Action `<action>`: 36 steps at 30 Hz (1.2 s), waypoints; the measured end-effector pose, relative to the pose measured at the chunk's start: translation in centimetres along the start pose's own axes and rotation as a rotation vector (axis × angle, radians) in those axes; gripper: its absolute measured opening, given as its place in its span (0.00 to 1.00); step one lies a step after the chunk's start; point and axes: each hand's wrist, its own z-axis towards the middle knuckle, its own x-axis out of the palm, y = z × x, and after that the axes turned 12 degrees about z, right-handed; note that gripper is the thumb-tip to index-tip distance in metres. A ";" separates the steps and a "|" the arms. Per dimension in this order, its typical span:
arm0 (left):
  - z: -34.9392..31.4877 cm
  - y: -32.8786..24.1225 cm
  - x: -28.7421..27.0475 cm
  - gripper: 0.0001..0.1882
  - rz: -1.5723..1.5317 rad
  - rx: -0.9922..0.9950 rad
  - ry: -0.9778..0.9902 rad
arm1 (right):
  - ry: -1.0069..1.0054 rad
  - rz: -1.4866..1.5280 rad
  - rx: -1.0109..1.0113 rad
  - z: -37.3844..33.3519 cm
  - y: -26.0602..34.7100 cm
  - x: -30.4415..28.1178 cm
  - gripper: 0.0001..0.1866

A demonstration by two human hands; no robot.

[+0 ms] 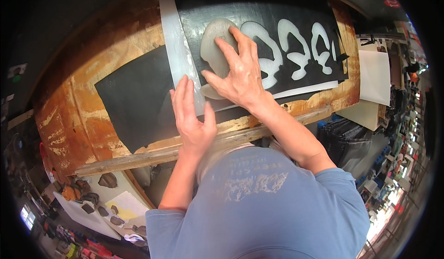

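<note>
My right hand lies spread on a flat grey shoe-sole-shaped plate, fingertips and thumb resting on its surface. This plate sits at the left part of a large black sheet. My left hand is open beside it, fingers stretched and thumb apart, at the lower end of a long whitish strip. Whether its fingertips touch the strip I cannot tell. To the right of the plate, several white curved shapes stand in a row on the black sheet, the nearest partly hidden by my right hand.
A second black sheet lies left of the strip on the worn brown wooden table. A wooden rail runs along the near edge. Below left, a shelf holds dark pieces and papers. Dark stacked material is at the right.
</note>
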 end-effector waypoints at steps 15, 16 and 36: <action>-0.5 1.5 -0.6 0.30 0.127 0.092 0.141 | 0.112 0.124 -0.144 1.0 -1.6 -0.2 0.34; -0.4 1.5 -0.6 0.30 0.127 0.095 0.140 | 0.117 0.114 -0.160 1.1 -1.7 -0.3 0.35; -0.3 2.1 -1.9 0.40 0.181 0.149 0.273 | 0.211 0.323 -0.035 -3.5 -3.0 -5.5 0.57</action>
